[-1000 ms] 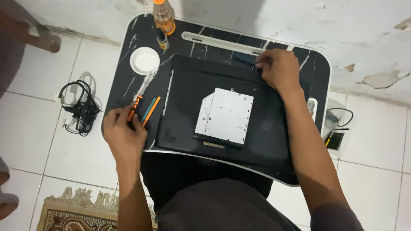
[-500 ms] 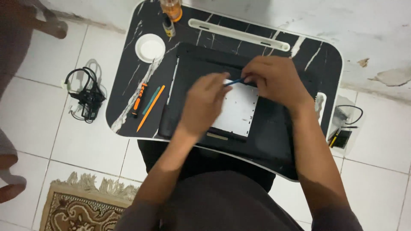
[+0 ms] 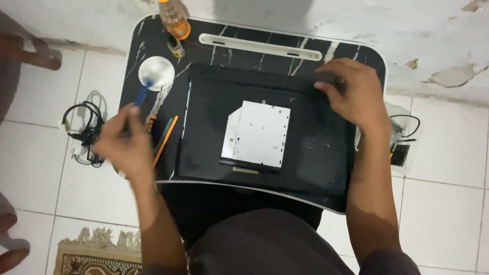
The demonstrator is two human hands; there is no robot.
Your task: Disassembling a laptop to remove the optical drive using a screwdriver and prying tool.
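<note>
The black, matte-cased laptop (image 3: 265, 137) lies underside up on the dark marble-patterned bench (image 3: 351, 53), a flat rectangular silver drive (image 3: 257, 133) resting on its middle. The right hand (image 3: 351, 91) presses flat on the case's far right corner, fingers curled over the edge, nothing held. The left hand (image 3: 125, 145), blurred, hovers at the bench's left edge; its grip appears closed around a blue-handled tool (image 3: 141, 94), near a round white dish (image 3: 156, 73) and an orange screwdriver (image 3: 166, 140).
</note>
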